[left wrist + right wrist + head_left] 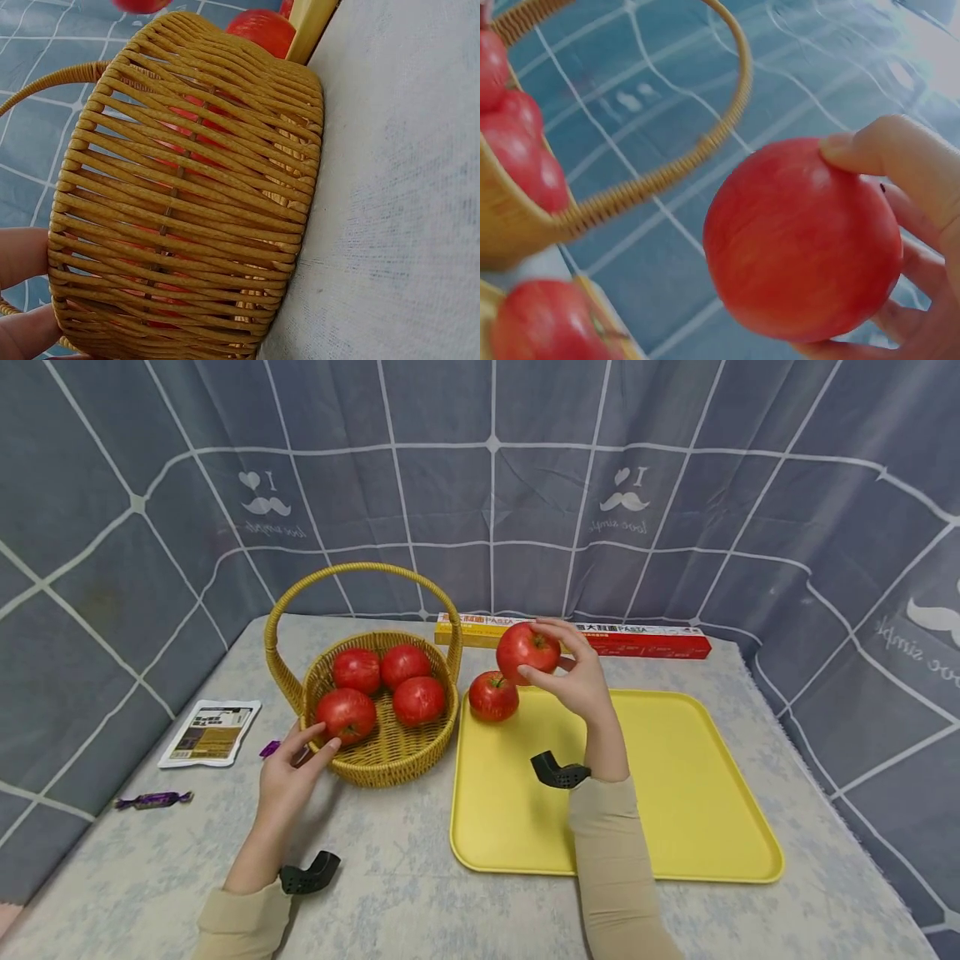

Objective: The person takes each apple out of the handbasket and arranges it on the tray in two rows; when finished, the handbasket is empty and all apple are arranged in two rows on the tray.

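My right hand [573,672] holds a red apple [527,653] above the far left part of the yellow tray [675,777], thumb on one side and fingers on the other. The same apple [802,240] fills the middle of the right wrist view. Another apple [493,697] sits in the tray's far left corner. My left hand [288,772] grips the near left rim of a yellow wicker basket [393,772], its fingertips over the edge beside an apple [346,716]. Several apples lie in this basket. The left wrist view shows the woven wall [180,195] close up.
The basket's tall handle [363,567] arches over it. A long pasta box [645,642] lies behind the tray. At the left are a flat white-and-brown packet [210,733] and a purple wrapped candy [153,800]; another purple wrapper [270,748] shows beside the basket. A grey-blue curtain [495,493] hangs behind.
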### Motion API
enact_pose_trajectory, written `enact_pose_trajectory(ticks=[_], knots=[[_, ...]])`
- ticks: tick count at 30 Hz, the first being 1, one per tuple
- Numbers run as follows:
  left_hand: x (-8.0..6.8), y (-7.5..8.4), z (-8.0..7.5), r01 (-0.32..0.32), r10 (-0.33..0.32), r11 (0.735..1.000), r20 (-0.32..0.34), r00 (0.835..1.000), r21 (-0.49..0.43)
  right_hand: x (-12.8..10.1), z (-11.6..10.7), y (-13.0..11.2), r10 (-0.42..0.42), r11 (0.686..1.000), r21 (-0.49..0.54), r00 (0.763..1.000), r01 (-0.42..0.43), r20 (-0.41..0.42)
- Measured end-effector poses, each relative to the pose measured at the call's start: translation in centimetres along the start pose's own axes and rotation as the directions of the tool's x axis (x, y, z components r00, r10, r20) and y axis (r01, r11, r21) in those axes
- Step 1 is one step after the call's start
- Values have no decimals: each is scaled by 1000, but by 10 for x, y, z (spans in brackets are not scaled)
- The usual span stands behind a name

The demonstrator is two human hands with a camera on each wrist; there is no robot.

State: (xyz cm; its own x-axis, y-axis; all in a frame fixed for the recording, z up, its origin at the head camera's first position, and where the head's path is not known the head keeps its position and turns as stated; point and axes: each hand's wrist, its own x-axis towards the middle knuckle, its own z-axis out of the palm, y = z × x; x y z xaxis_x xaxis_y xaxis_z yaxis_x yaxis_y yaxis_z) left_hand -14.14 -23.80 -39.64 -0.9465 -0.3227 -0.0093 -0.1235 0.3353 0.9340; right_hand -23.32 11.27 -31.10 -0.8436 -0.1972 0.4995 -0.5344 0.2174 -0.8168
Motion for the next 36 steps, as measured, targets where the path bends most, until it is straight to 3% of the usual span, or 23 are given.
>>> enact_pose_trajectory(ticks=[5,12,19,30,36], knots=[[-1,-1,0,-6,6,1000,-2,1000,9,-5,-20,20,91,996,-15,992,-93,-83],[-1,-4,0,-8,8,1000,-13,1000,16,-11,-30,44,218,973,-31,956,-228,-195],[1,-2,-3,-9,10,999,-37,999,31,-4,-30,104,343,930,-50,906,-365,-248],[0,-1,-3,-18,19,999,-23,1000,41,-12,-39,123,469,861,-69,838,-504,-278],[1,-1,-1,-12,13,999,-19,1000,36,-16,-45,123,513,824,-121,819,-554,-256]])
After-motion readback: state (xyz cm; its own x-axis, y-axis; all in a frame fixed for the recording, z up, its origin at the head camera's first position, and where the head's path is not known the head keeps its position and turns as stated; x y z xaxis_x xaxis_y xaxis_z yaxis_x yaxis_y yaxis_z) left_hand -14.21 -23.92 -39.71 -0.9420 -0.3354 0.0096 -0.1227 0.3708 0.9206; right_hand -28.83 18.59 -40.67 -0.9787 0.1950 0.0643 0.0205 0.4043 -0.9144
